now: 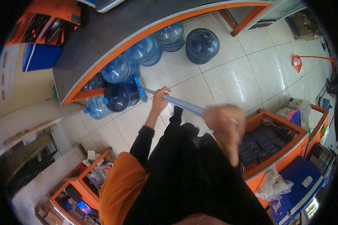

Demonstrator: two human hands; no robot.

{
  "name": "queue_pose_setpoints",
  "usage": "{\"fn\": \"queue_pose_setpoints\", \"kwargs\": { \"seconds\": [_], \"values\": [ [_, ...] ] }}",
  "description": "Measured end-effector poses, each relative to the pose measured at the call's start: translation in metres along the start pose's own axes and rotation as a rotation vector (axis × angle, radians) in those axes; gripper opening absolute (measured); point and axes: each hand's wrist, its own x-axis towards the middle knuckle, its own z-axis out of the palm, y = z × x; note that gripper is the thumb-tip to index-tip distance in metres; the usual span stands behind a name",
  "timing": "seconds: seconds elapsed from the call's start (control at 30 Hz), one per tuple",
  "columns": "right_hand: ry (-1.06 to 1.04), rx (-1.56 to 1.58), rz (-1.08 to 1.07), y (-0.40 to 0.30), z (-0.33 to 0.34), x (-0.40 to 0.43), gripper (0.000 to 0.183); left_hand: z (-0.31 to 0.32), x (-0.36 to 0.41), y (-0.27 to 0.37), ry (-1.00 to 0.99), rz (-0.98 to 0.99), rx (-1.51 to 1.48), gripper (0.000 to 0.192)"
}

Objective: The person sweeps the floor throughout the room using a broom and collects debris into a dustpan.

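Observation:
A broom with a pale blue handle (184,106) runs slantwise in front of my body. My left hand (159,100) is wrapped around the handle near its lower part. Higher up, my right hand (224,123) grips the handle by its top end and looks blurred. The blue broom head (141,90) is down by the floor, right beside a dark blue water gallon bottle (121,95) lying on its side. Close to that bottle are a lighter blue gallon bottle (98,107) and another blue gallon bottle (119,69) by the table's orange edge.
More gallon bottles (143,50) line the dark-topped table (101,45) with its orange frame. One grey-blue bottle (202,46) stands apart on the tiled floor (228,76). An orange dustpan (297,63) lies to the right. Orange cabinets (281,157) flank me on both sides.

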Motion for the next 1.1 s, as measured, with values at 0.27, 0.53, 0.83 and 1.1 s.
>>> {"fn": "queue_pose_setpoints", "kwargs": {
  "seconds": [0.27, 0.53, 0.83, 1.1],
  "values": [
    [-0.155, 0.382, -0.142, -0.068, -0.027, 0.022, 0.027, 0.045, 0.032, 0.061, -0.435, 0.356, -0.030, 0.016],
    [-0.064, 0.184, -0.005, -0.012, 0.022, 0.022, 0.032, -0.011, 0.043, -0.038, -0.342, 0.192, 0.178, 0.012],
    [0.246, 0.023, -0.184, -0.100, -0.039, -0.071, 0.035, 0.074, 0.021, 0.098, -0.627, 0.488, 0.031, 0.023],
    [0.327, -0.009, -0.182, -0.061, -0.011, -0.070, 0.029, 0.092, 0.055, 0.047, -0.838, 0.457, 0.164, 0.010]
  ]
}}
